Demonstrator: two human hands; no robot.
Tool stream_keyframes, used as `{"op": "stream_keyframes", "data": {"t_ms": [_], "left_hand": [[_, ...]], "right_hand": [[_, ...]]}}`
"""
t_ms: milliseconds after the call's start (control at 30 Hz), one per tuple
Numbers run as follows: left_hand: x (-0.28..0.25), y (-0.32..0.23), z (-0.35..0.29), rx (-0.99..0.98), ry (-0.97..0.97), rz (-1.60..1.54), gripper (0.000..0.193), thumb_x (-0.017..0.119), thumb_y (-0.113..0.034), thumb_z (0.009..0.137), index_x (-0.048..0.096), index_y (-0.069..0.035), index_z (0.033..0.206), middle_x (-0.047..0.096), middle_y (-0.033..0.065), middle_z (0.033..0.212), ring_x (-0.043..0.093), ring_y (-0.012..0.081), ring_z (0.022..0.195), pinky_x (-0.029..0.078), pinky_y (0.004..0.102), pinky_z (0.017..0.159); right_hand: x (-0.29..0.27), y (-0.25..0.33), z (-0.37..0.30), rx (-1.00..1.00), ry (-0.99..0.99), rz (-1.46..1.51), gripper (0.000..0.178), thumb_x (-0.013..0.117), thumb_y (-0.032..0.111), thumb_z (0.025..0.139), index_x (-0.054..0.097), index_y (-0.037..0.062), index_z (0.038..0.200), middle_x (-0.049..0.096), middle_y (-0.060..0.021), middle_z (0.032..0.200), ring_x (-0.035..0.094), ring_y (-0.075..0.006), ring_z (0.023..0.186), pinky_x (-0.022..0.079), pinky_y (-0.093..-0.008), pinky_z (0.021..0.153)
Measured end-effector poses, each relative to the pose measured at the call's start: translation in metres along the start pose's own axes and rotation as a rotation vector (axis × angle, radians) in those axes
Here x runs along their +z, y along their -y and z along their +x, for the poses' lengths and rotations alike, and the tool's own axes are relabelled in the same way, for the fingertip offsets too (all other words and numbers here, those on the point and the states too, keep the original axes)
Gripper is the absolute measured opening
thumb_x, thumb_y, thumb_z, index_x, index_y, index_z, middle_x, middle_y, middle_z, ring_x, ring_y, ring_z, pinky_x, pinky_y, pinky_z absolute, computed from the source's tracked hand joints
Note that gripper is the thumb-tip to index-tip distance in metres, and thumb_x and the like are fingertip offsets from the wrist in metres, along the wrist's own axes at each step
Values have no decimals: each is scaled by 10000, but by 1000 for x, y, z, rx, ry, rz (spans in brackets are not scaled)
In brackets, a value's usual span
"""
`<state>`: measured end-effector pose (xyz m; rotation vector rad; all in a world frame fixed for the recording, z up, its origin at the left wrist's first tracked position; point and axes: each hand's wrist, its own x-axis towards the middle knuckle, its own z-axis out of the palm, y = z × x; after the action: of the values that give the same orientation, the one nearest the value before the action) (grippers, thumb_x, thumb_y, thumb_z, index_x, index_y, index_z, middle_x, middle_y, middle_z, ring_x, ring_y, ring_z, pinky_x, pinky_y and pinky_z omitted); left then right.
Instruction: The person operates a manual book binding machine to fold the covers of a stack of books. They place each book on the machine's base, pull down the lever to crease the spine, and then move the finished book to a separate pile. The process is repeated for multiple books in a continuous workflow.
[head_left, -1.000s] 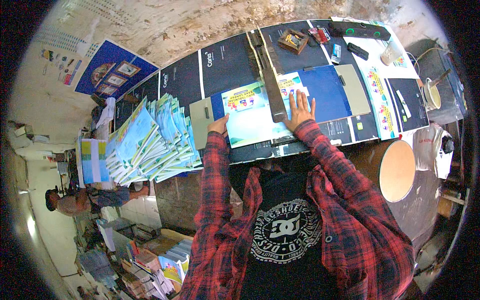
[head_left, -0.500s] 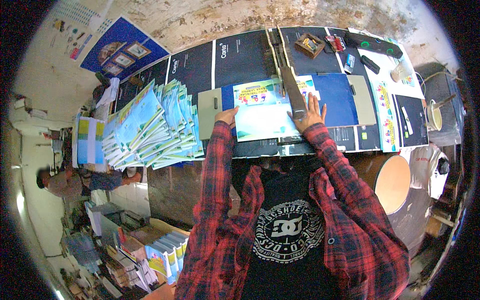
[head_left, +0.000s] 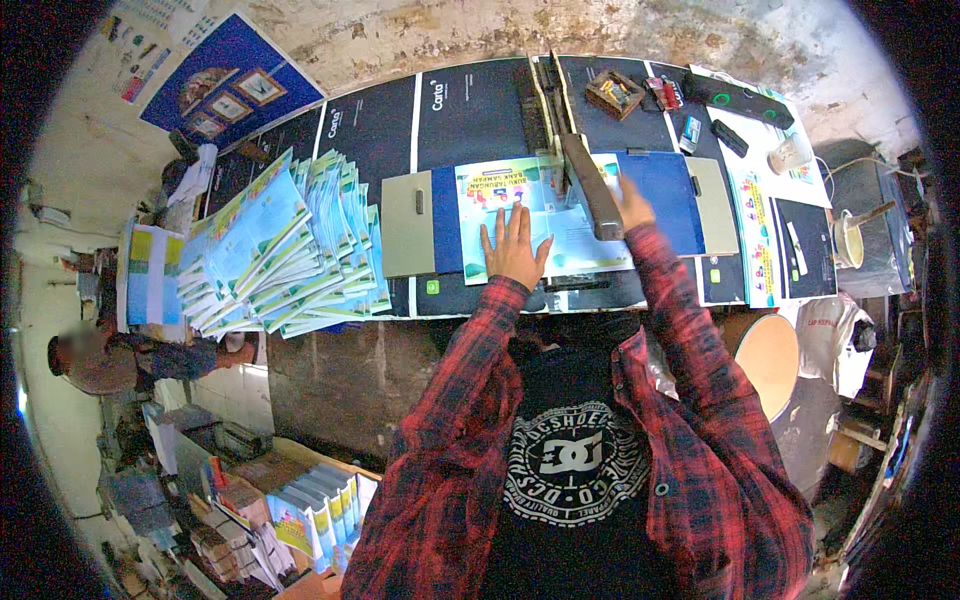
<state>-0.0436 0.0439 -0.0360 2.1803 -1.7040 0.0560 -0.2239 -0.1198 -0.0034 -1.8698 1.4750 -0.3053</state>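
A light-blue printed cover sheet lies across a blue-and-grey board on the bench. My left hand rests flat on it, fingers spread toward the far side. Over the sheet's right part stands what looks like a long-arm stapler, its brown lever slanting toward me. Just right of the lever's near end is my right hand, close to the sheet's right part; its fingers are blurred, so their grip is unclear.
Fanned stacks of printed booklets lie to the left. At the right are a wooden box, a black speaker bar, a cup and more printed sheets. A round stool stands below; another person is at far left.
My left hand has moved from the sheet's left edge onto its middle. My right hand has shifted from the sheet by the lever's end to the lever's right side. The view has turned slightly.
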Motion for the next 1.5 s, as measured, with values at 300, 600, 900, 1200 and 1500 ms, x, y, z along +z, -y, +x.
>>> {"op": "stream_keyframes", "data": {"t_ms": [300, 600, 900, 1200, 1500], "left_hand": [[2, 0, -8, -68, 45, 40, 696, 459, -510, 926, 384, -37, 1431, 297, 79, 1533, 217, 304, 1423, 92, 576, 1139], [1, -3, -15, -79, 30, -4, 680, 509, -489, 907, 404, -50, 1415, 325, 68, 1512, 224, 293, 1417, 90, 570, 1138], [6, 10, -11, -89, 1, -15, 686, 469, -500, 919, 388, -45, 1426, 317, 95, 1516, 225, 319, 1417, 100, 592, 1128], [0, 12, -12, -59, -12, -60, 683, 458, -500, 916, 405, -28, 1406, 309, 103, 1518, 224, 332, 1416, 119, 608, 1124], [-10, 36, -10, -35, -24, -15, 660, 461, -503, 921, 402, -65, 1412, 324, 65, 1512, 249, 299, 1410, 127, 614, 1118]], "right_hand": [[-44, 166, -97, -419, -83, -493, 885, 491, 663, 832, 281, 102, 1483, 303, -255, 1491, 344, -458, 1342, 275, -652, 1040], [43, 82, -115, -609, -326, -253, 833, 576, 262, 773, 217, 67, 1499, 208, -245, 1532, 279, -433, 1379, 278, -539, 1098], [-80, 122, -42, -109, 192, 733, 732, 619, 533, 847, 440, 70, 1385, 494, -236, 1358, 510, -387, 1223, 406, -397, 1034], [17, -42, -1, 89, -407, 127, 765, 754, 481, 742, 461, 88, 1329, 711, -117, 977, 672, -253, 925, 487, -373, 884], [72, -175, 81, -73, -248, 482, 631, 669, 305, 843, 401, 125, 1385, 598, -145, 1215, 618, -220, 950, 479, -341, 854]]}}
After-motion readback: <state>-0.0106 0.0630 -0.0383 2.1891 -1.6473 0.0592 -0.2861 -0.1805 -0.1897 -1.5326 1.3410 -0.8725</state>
